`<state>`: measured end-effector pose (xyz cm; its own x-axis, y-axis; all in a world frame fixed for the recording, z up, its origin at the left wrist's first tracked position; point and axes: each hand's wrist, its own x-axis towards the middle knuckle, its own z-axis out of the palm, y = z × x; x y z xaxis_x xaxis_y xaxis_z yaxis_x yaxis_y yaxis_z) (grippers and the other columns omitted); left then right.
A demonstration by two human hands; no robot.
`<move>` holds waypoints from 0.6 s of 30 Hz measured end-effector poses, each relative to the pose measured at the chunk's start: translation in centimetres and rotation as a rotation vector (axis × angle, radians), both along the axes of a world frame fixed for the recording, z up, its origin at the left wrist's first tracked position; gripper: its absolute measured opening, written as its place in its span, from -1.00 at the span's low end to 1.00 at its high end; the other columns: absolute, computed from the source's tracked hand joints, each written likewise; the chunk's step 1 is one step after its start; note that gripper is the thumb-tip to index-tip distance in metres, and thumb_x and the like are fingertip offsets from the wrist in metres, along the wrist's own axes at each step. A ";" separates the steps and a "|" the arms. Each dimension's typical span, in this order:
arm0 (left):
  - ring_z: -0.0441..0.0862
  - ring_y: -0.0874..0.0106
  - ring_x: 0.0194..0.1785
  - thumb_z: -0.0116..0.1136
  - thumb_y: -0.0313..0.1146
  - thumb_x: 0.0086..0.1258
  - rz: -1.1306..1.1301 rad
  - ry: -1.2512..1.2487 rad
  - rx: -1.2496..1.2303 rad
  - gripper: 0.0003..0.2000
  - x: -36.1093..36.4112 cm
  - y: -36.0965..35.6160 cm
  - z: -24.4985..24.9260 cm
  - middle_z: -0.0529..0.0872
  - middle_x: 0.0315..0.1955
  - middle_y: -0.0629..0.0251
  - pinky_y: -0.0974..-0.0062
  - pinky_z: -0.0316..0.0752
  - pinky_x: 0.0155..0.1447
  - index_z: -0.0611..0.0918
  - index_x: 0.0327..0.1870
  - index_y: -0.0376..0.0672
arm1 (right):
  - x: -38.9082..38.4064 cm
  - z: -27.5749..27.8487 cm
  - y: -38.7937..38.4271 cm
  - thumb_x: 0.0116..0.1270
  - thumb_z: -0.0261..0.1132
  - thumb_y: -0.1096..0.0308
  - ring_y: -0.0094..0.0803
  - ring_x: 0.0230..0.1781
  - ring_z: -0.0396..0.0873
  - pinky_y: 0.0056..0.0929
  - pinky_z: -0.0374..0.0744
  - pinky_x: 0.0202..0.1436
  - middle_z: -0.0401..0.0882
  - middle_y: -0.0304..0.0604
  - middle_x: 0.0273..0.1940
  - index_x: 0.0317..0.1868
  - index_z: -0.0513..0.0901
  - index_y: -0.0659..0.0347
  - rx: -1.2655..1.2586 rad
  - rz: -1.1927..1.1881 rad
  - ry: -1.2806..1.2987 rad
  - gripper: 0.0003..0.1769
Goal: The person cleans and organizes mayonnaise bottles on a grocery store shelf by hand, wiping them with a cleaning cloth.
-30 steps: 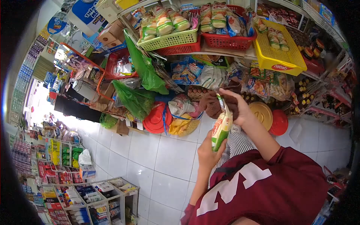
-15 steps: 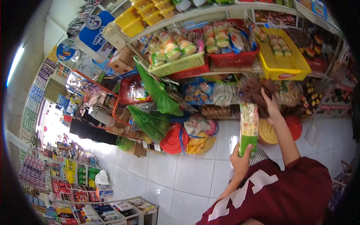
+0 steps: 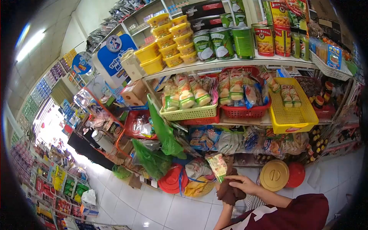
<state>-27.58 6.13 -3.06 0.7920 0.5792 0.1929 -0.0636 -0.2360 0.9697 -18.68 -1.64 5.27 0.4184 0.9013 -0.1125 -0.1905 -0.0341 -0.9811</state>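
Brown cloth [image 3: 231, 194] and right hand [image 3: 243, 184] have moved down along the packet [image 3: 217, 165]

Matt cloth [image 3: 230, 196], glossy plastic packet [image 3: 219, 167].

A dark maroon shirt [image 3: 306, 214] is being worn, its plain cloth being spread across the near right. Its front is being crossed by a large, angular white print [image 3: 257, 217], which is partly being cut off by the near edge, so its full shape is being hidden. The bare right forearm [image 3: 272, 197] is being met by a loose maroon sleeve [image 3: 304, 202]. Farther left, a garment [image 3: 252, 201] with narrow dark and white stripes is being glimpsed.
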 end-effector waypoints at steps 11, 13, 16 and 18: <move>0.44 0.44 -0.20 0.02 -0.38 0.14 0.328 -0.082 0.038 -0.71 9.7 -0.1 2.8 0.49 -0.28 0.20 0.55 0.31 -0.09 0.40 -0.13 -0.32 | 7.2 -5.1 -1.3 0.17 0.14 0.35 -0.44 -0.26 0.47 -0.52 0.43 -0.15 0.48 -0.17 -0.18 -0.02 0.39 0.31 0.012 -0.429 0.494 -0.63; 0.40 0.35 -0.13 0.03 -0.43 0.09 0.253 -0.042 -0.021 -0.70 12.3 -0.1 5.0 0.45 -0.23 0.12 0.50 0.27 -0.03 0.38 -0.14 -0.35 | 8.8 -5.9 -2.3 0.17 0.13 0.30 -0.43 -0.31 0.49 -0.53 0.44 -0.22 0.52 -0.16 -0.26 -0.10 0.45 0.34 -0.009 -0.514 0.484 -0.67; 0.35 0.25 -0.03 0.07 -0.49 0.05 0.171 -0.134 0.133 -0.65 16.8 0.4 9.8 0.38 -0.13 0.06 0.42 0.25 0.03 0.35 -0.10 -0.35 | 12.1 -9.2 -5.1 0.13 0.15 0.31 -0.41 -0.28 0.50 -0.50 0.44 -0.17 0.53 -0.14 -0.28 -0.14 0.48 0.35 -0.182 -0.499 0.446 -0.67; 0.33 0.26 0.00 0.08 -0.50 0.06 0.122 -0.340 0.127 -0.60 20.4 0.8 12.7 0.33 -0.07 0.07 0.40 0.25 0.03 0.32 -0.04 -0.32 | 13.4 -8.4 -5.9 0.11 0.17 0.31 -0.40 -0.26 0.49 -0.50 0.44 -0.13 0.53 -0.14 -0.29 -0.12 0.47 0.35 -0.285 -0.497 0.471 -0.65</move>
<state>-7.15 6.88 9.66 0.5977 0.6194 0.5090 -0.3403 -0.3788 0.8606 -5.25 -7.51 -3.18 0.6193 0.5268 -0.5822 -0.6483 -0.0752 -0.7576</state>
